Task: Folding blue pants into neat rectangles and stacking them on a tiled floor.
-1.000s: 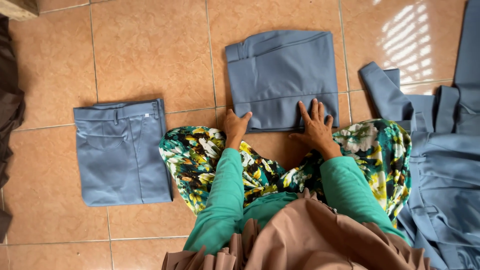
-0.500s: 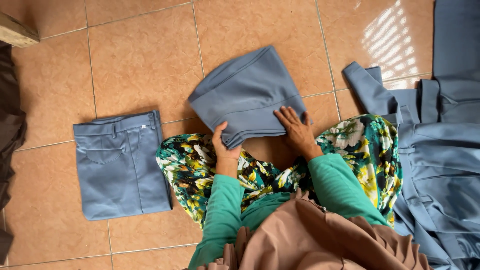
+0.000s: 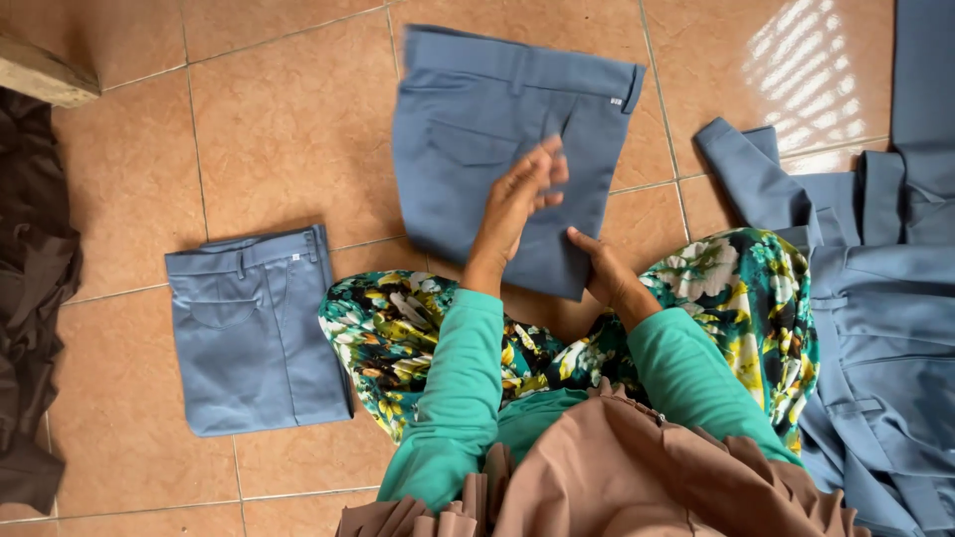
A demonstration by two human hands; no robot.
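A folded blue-grey pair of trousers [image 3: 477, 119] is lifted and tilted in front of me, waistband away from me and a back pocket showing. My left hand [image 3: 517, 199] lies flat on its front with the fingers stretched out and blurred. My right hand [image 3: 602, 270] grips its near lower edge. Both arms wear green sleeves. A floral cloth [image 3: 398, 338] covers my lap just below the hands.
A second folded pair of blue-grey trousers [image 3: 254, 333] lies on the tiled floor [image 3: 288, 129] to my left. A heap of unfolded blue-grey garments [image 3: 875, 298] is on the right. Dark cloth [image 3: 30, 298] lies at the left edge, with a wooden piece [image 3: 40, 75] at the top left.
The folded trousers lay flat under both palms, then both hands lifted them by the near edge. Now they are turned over, pocket side up, with my left hand on top.
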